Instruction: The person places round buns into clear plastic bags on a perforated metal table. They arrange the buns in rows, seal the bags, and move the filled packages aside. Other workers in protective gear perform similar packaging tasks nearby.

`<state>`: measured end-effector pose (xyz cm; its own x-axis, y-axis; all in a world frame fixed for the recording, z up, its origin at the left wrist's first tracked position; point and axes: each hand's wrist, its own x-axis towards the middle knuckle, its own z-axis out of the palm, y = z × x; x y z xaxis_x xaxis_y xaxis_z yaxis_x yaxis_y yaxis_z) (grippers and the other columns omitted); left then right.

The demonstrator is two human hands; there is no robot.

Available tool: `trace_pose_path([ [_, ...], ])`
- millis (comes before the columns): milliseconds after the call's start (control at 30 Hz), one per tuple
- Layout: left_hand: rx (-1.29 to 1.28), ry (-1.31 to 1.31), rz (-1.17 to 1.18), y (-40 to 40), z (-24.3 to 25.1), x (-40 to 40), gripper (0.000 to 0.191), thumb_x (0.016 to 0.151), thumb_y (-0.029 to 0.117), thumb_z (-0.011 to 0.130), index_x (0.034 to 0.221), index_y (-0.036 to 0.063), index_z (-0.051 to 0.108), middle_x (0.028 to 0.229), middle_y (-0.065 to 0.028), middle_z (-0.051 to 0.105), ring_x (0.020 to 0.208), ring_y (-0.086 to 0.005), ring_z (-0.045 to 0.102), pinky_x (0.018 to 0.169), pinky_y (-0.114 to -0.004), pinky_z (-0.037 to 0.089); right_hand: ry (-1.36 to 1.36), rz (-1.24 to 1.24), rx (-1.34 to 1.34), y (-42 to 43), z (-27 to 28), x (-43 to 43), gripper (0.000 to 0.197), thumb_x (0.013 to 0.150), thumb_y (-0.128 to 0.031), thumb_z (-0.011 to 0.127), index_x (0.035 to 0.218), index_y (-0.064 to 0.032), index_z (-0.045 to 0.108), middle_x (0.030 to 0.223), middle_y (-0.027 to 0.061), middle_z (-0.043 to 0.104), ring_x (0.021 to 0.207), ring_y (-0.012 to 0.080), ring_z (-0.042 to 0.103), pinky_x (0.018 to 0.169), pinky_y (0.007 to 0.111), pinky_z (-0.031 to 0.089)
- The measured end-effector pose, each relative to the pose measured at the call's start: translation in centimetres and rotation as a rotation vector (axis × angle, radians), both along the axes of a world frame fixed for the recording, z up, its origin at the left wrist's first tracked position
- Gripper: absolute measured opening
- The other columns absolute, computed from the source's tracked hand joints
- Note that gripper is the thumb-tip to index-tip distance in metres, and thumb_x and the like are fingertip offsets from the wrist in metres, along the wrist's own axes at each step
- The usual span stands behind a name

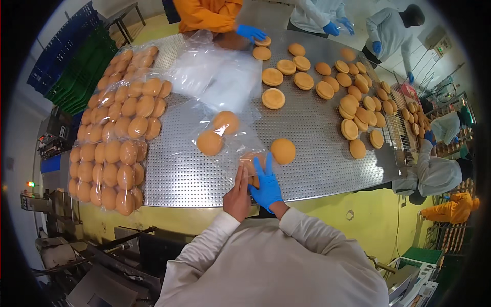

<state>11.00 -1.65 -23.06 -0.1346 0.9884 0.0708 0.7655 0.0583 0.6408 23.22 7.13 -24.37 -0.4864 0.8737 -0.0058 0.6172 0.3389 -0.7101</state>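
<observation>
My bare left hand (237, 193) lies with straight fingers along the left side of a pair of buns at the near edge of the metal table (180, 180). On their right side is my right hand (267, 190) in a blue glove, its first two fingers spread. The farther bun of this pair (251, 160) is at the mouth of a clear plastic bag (239, 144); the nearer one (252, 181) is partly hidden between my hands. Two more round buns (226, 122) (210, 142) lie deeper in the bag. A loose bun (283, 151) sits just right of my gloved fingertips.
Bagged buns (111, 165) are stacked along the table's left side. Flat clear bags (226, 76) lie at the far middle. Many loose buns (349, 129) cover the right side. Across the table, a blue-gloved hand (251, 32) touches a bun. Crates (76, 65) stand far left.
</observation>
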Motion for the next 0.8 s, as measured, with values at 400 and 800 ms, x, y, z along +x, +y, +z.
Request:
trace_pose_path([
  [400,0.057,-0.162,-0.058,-2.4,0.3,-0.7,0.095,0.071,-0.010,0.056,0.159,0.0029,0.022,0.164,-0.0195,0.026,0.104,-0.0439,0.065,0.074,-0.045,0.058,-0.009,0.340,-0.048,0.0,-6.1,-0.5,0.091,0.090,-0.033,0.073,0.160,-0.0072,0.022,0.167,0.0266,0.001,0.153,0.0440,0.015,0.124,0.046,0.021],
  [800,0.086,-0.124,-0.011,2.9,0.3,3.7,0.085,0.071,-0.009,0.054,0.153,-0.0013,0.036,0.158,-0.0247,0.036,0.127,-0.0432,0.055,0.090,-0.041,0.054,-0.077,0.792,-0.660,9.6,1.2,5.6,0.046,0.092,-0.021,0.071,0.134,-0.0033,0.062,0.135,0.0197,0.062,0.121,0.0308,0.062,0.106,0.040,0.047],
])
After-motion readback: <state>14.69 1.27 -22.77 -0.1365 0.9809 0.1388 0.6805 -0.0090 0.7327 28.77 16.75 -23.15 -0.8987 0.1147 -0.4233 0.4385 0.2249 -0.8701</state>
